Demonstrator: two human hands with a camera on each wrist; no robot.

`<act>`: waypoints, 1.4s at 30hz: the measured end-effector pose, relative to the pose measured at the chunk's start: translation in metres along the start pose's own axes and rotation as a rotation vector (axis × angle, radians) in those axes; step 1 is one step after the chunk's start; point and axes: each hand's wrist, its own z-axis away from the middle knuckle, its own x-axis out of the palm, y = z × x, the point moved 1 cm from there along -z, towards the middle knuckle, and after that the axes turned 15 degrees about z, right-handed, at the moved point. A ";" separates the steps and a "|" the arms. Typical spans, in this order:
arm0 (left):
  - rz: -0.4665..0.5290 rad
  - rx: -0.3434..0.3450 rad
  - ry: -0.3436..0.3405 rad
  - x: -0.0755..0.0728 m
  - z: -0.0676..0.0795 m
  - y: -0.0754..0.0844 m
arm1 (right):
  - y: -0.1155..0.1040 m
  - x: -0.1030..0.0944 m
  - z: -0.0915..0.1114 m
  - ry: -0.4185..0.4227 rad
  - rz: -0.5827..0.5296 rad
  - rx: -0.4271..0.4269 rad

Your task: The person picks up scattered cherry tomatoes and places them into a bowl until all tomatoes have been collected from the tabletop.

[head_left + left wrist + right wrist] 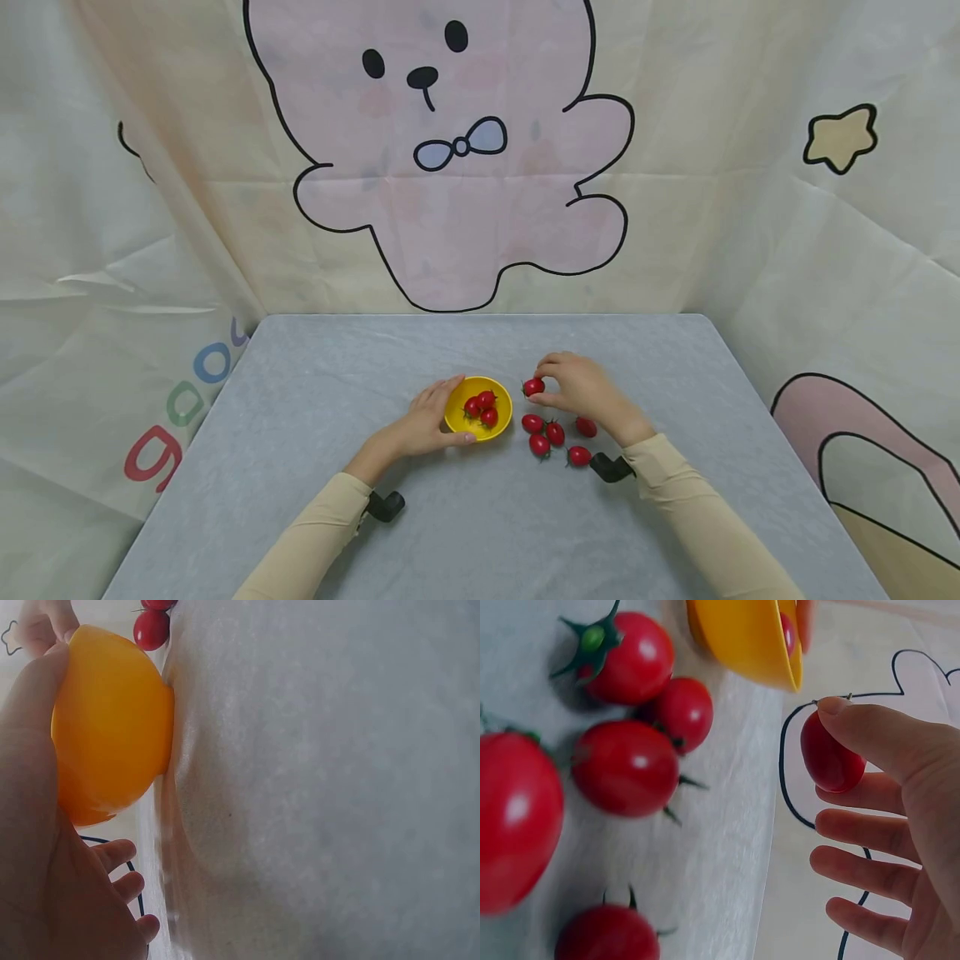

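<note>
A yellow bowl (455,414) sits on the table with red cherry tomatoes (489,417) inside it. My left hand (425,423) holds the bowl from its left side, thumb along the near edge and index finger by the far rim. The left wrist view shows the bowl's outer wall (112,727) against that hand. To the bowl's right, my right hand (583,387) pinches one cherry tomato (831,754) between thumb and index finger, above the table; its other fingers are spread. Several loose cherry tomatoes (539,446), some with green stems, lie just nearer than the right hand.
A grey cloth covers the table (480,533). Behind it hangs a pale curtain (675,233) printed with a pink bear, and more printed fabric closes off both sides. A black wrist mount (611,468) on the right arm is close to the loose tomatoes.
</note>
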 end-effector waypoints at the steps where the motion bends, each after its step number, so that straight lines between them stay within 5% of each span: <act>1: -0.001 0.000 0.001 0.000 0.000 0.000 | -0.002 -0.001 -0.002 0.005 -0.005 -0.007; 26: -0.016 0.020 0.001 0.000 0.000 -0.001 | -0.046 0.000 -0.020 0.021 -0.009 -0.103; 42: -0.012 0.028 -0.007 -0.001 0.002 0.002 | -0.065 0.005 -0.018 0.126 -0.042 -0.181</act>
